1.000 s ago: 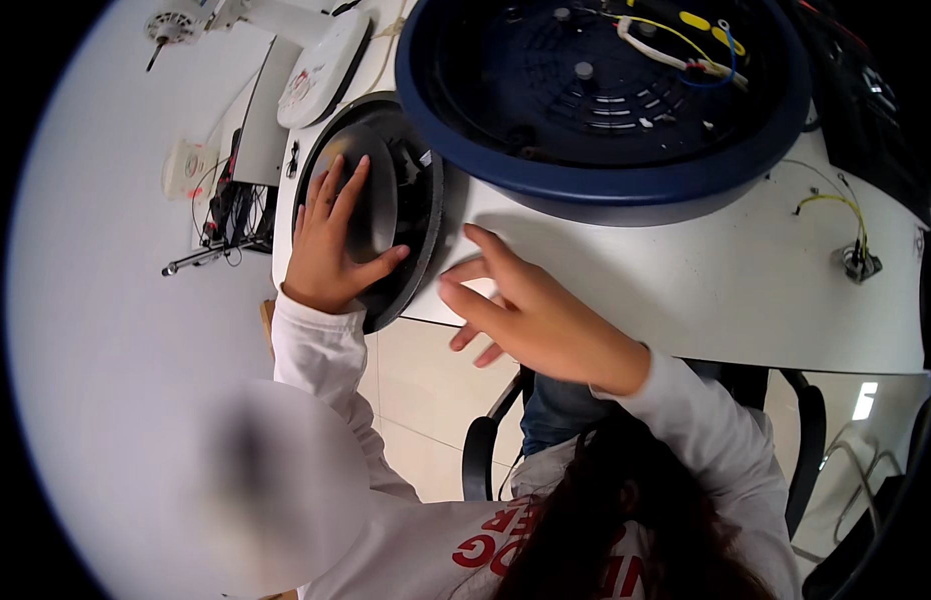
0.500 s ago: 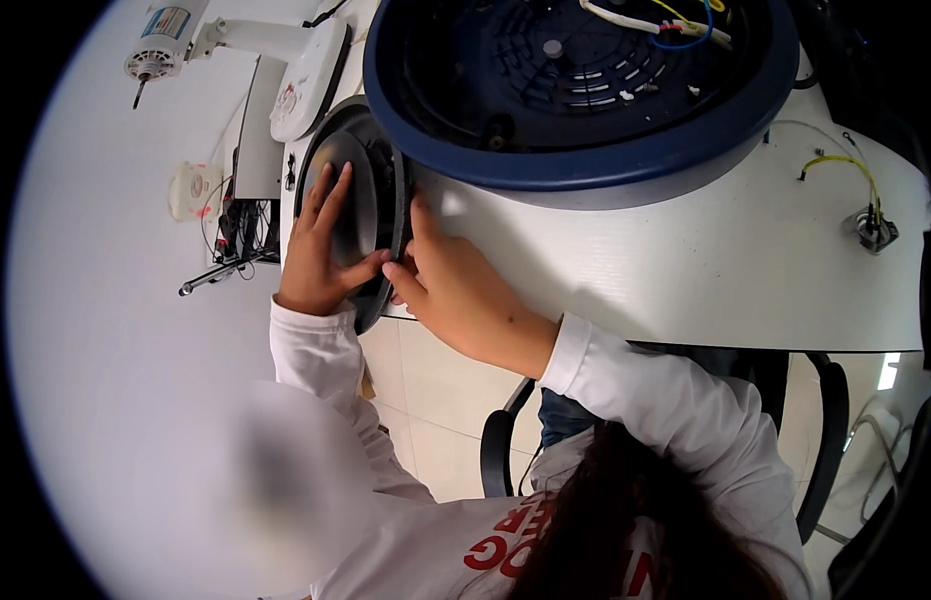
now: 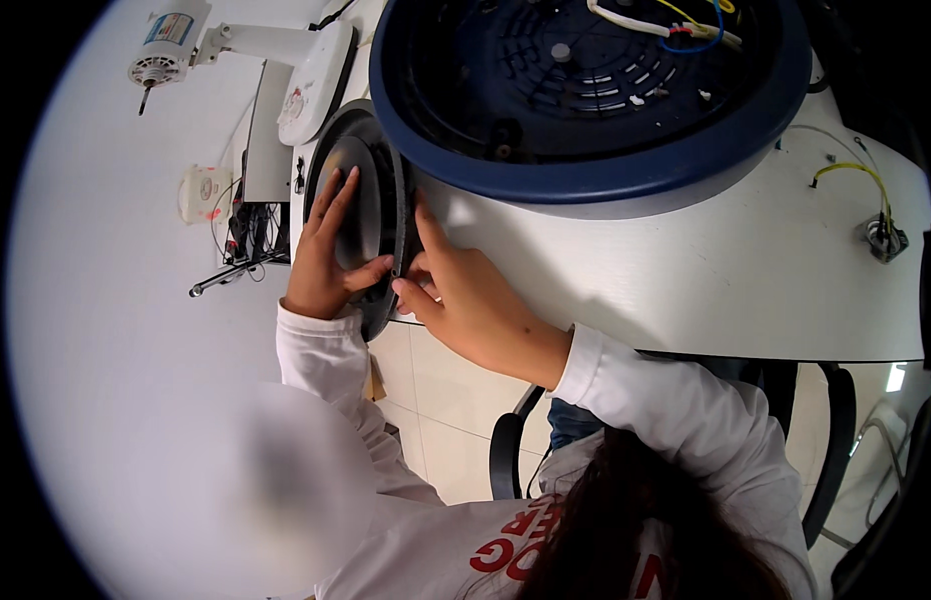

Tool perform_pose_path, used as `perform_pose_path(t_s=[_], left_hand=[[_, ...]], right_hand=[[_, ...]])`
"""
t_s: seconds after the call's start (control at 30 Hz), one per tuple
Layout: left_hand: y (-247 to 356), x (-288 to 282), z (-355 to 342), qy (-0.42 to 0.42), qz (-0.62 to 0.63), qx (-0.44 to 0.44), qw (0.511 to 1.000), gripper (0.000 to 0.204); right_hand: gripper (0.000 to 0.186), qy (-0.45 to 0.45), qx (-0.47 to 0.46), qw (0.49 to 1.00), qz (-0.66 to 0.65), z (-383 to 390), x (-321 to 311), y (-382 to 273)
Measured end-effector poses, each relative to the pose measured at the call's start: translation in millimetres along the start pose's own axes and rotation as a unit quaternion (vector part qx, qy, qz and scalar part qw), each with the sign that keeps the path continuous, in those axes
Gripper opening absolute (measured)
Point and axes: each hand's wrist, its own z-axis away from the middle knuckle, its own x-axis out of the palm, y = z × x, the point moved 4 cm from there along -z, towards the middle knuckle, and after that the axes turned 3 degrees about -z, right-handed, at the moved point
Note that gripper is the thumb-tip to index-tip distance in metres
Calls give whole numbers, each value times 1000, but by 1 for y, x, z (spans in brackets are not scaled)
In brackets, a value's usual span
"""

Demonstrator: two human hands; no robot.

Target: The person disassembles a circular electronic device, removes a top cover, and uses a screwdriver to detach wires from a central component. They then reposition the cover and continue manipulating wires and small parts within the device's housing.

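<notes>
Currently at ten o'clock in view: black round cover [image 3: 365, 222], domed in the middle, apparently tilted, near the left end of the tabletop [image 3: 685, 270], lower part seemingly past the front edge. Left hand [image 3: 319, 262] laid flat on the dome, fingers spread toward twelve, thumb out toward three; grip wide open, nothing clasped. Right hand [image 3: 475, 300] at the cover's four-o'clock rim, index stretched along it, other fingers curled; grip part closed about the rim, firm pinch or mere touch: cannot tell.

Main risk, as judged: slipping or tipping off toward six, from that overhang plus heavy left-hand pressure. Next: knocking against the blue basin [image 3: 585, 185] at one o'clock (very little room between), from a swing of the cover toward two. Also possible: nipped fingertips under the rim, from a sudden drop of the tilt.

Hidden: cover's underside, right fingertips behind the rim. Cut off at twelve: basin's far side. Hard to make out: actual contact between cover and basin; small wired metal part [image 3: 883, 240] toward three, too small for detail; pale blur [image 3: 305, 490] at seven, unidentifiable.
</notes>
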Motion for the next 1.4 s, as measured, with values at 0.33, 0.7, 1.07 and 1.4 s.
perform_pose_path(t_s=[0.33, 0.7, 1.07, 1.4], left_hand=[[-4, -1, 0, -37, 76, 3, 996, 83], [46, -19, 27, 56, -150, -40, 986, 59], [34, -13, 37, 65, -172, -64, 981, 69], [30, -10, 41, 65, -158, -74, 983, 72]], right_hand=[[75, -44, 83, 982, -161, -2, -3, 1], [74, -46, 141, 964, -222, -3, 0, -8], [71, -33, 169, 964, -201, -3, 1, -20], [72, -51, 177, 964, -193, -5, 0, -20]])
